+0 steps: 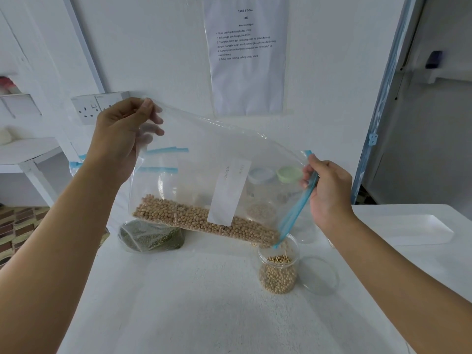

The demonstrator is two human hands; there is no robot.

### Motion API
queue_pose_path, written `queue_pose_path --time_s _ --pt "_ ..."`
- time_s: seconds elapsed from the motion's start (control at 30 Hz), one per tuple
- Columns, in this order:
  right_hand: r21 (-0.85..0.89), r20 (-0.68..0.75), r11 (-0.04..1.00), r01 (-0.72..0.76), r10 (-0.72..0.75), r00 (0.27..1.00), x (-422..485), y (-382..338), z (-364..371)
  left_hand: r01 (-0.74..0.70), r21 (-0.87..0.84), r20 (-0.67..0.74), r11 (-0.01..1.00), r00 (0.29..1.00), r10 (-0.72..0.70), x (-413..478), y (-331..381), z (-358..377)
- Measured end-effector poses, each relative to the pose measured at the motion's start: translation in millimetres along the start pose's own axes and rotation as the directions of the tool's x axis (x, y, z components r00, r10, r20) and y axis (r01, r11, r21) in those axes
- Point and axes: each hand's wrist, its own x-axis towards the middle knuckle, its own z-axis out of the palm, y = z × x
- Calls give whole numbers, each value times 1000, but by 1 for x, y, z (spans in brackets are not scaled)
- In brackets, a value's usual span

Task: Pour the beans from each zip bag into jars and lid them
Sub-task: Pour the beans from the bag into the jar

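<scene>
A clear zip bag (201, 162) with tan soybeans (194, 218) hangs tilted over the table. My left hand (120, 134) pinches its raised bottom corner. My right hand (327, 190) grips the blue zip edge, whose low corner points into an open clear jar (278, 267). The jar is partly filled with soybeans. Its clear lid (319, 275) lies flat on the table just to its right. A second bag with green beans (150, 237) lies on the table below the left end of the held bag.
Behind the held bag stand jars with a white lid (260, 175) and a green lid (290, 173). More blue-zipped bags (163, 159) lean at the back. A white tray (419, 229) sits at the right. A wall socket (94, 107) is behind my left hand.
</scene>
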Motion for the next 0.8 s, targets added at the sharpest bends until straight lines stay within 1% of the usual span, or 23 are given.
queue_pose_path --time_s 0.43,0.8 --pt "4 -2 1000 0 0 1000 -2 -2 1 -9 -1 31 1000 999 9 -1 7 -1" --pt "-6 9 1000 -2 2 1000 -3 -2 1 -16 10 27 1000 1000 16 -1 7 -3"
